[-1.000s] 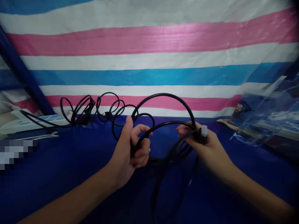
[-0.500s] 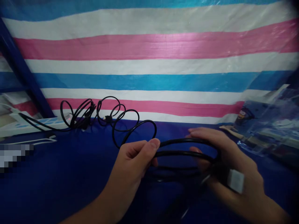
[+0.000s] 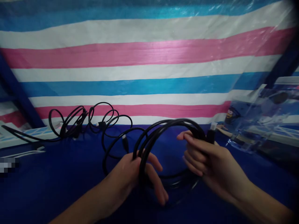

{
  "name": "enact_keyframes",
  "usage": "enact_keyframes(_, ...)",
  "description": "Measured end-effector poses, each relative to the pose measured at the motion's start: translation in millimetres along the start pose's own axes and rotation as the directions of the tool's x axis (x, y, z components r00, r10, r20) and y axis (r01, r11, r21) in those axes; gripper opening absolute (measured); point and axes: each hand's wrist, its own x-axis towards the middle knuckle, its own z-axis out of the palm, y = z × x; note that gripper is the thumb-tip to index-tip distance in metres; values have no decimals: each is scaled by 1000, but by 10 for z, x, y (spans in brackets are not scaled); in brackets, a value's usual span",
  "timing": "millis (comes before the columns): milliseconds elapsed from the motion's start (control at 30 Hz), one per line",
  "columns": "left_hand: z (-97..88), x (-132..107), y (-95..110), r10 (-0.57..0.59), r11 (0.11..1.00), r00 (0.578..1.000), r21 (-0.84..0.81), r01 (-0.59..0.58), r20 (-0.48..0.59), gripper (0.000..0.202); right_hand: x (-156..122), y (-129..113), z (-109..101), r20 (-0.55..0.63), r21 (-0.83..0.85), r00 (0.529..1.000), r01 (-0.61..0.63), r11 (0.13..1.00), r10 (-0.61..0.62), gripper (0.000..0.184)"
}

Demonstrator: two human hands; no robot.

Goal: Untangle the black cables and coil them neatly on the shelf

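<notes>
A black cable (image 3: 161, 126) is gathered into several round loops between my hands, above the blue tabletop. My left hand (image 3: 137, 172) supports the near left side of the coil, the loops crossing between its thumb and its curved, partly extended fingers. On the right side, my right hand (image 3: 207, 158) is closed around the bundled loops. A black cable connector (image 3: 211, 133) with a pale end sticks up beside its fingers. Another black connector (image 3: 125, 143) with a light tip lies just beyond my left hand, near a loose loop of cable. The coil's lower part is blurred and dark.
Further black cables (image 3: 77, 123) lie tangled at the back left, beside a white power strip (image 3: 28, 137). Clear plastic packaging (image 3: 247, 130) stands at the right. A striped sheet (image 3: 149, 73) hangs behind the blue tabletop (image 3: 77, 174).
The coil has been lifted and turned more upright, with its loops rounder. My right hand has closed around it, and its connector now points up. The view has shifted slightly to the right.
</notes>
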Motion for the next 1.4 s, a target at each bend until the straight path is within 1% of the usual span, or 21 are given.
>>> enact_keyframes(67, 13, -1, -32, -20, 991, 999, -135, 25, 34, 55, 44, 49, -4, -87, 58, 995, 43, 997, -38, 20)
enact_keyframes(100, 22, -10, -41, -39, 987, 999, -156, 44, 33, 56, 62, 74, -5, -106, 50, 993, 57, 997, -51, 20)
enact_keyframes(167, 40, -31, -41, -99, 981, 994, -166, 103, 35, 53, 84, 128, -3, -94, 10, 994, 51, 999, -50, 20)
enact_keyframes(233, 53, -41, -19, -154, 966, 988, -209, 152, 10, 52, 87, 185, 6, -38, -28, 999, 10, 1000, -11, 20)
enact_keyframes(300, 59, -30, 26, -173, 950, 983, -272, 151, -60, 60, 77, 226, 18, 32, -40, 999, -34, 999, 35, 20)
enact_keyframes(367, 58, -4, 83, -172, 947, 970, -301, 115, -171, 64, 61, 239, 33, 86, -49, 995, -47, 998, 51, 22)
enact_keyframes(433, 52, 28, 134, -179, 952, 940, -292, 92, -289, 63, 42, 225, 53, 108, -105, 994, 9, 994, 3, 24)
enact_keyframes(533, 40, 74, 164, -176, 976, 873, -195, 95, -455, 59, 18, 192, 82, 90, -283, 988, 150, 947, -129, 30)
enact_keyframes(633, 36, 106, 143, -133, 990, 828, -29, 140, -544, 60, -3, 198, 86, 21, -459, 958, 265, 848, -287, 36)
enact_keyframes(700, 39, 110, 123, -102, 976, 824, 105, 192, -557, 62, -18, 221, 70, -20, -564, 915, 323, 761, -403, 33)
enact_keyframes(767, 49, 92, 112, -71, 944, 835, 234, 233, -546, 63, -36, 232, 52, -15, -669, 863, 366, 647, -504, 21)
enact_keyframes(833, 60, 55, 112, -32, 905, 856, 348, 244, -516, 61, -58, 212, 41, 53, -751, 803, 424, 506, -594, 10)
enact_keyframes(900, 70, 9, 121, 6, 872, 876, 431, 232, -483, 56, -84, 165, 33, 180, -781, 755, 499, 375, -631, 8)
enact_keyframes(967, 85, -33, 138, 67, 843, 878, 498, 205, -474, 51, -113, 117, 15, 310, -772, 742, 562, 298, -595, 10)
enact_keyframes(1000, 97, -50, 149, 108, 825, 872, 532, 189, -477, 50, -128, 101, 2, 374, -763, 756, 580, 285, -538, 11)
enact_keyframes(1100, 165, -83, 177, 243, 724, 866, 676, 139, -438, 48, -172, 98, -28, 524, -723, 795, 604, 334, -305, 16)
enact_keyframes(1133, 195, -90, 181, 272, 682, 870, 720, 127, -412, 47, -181, 105, -24, 549, -703, 796, 604, 375, -255, 19)
enact_keyframes(1200, 246, -102, 177, 289, 636, 884, 764, 110, -368, 44, -184, 110, 15, 550, -647, 801, 588, 485, -237, 24)
enact_keyframes(1267, 260, -109, 161, 272, 667, 892, 739, 96, -361, 45, -162, 88, 69, 500, -611, 837, 524, 594, -223, 23)
enact_keyframes(1333, 225, -103, 140, 211, 748, 907, 658, 90, -365, 48, -128, 46, 100, 442, -611, 884, 419, 671, -150, 18)
enact_keyframes(1400, 159, -80, 123, 137, 846, 929, 529, 71, -343, 48, -100, 13, 94, 309, -575, 941, 300, 761, -138, 11)
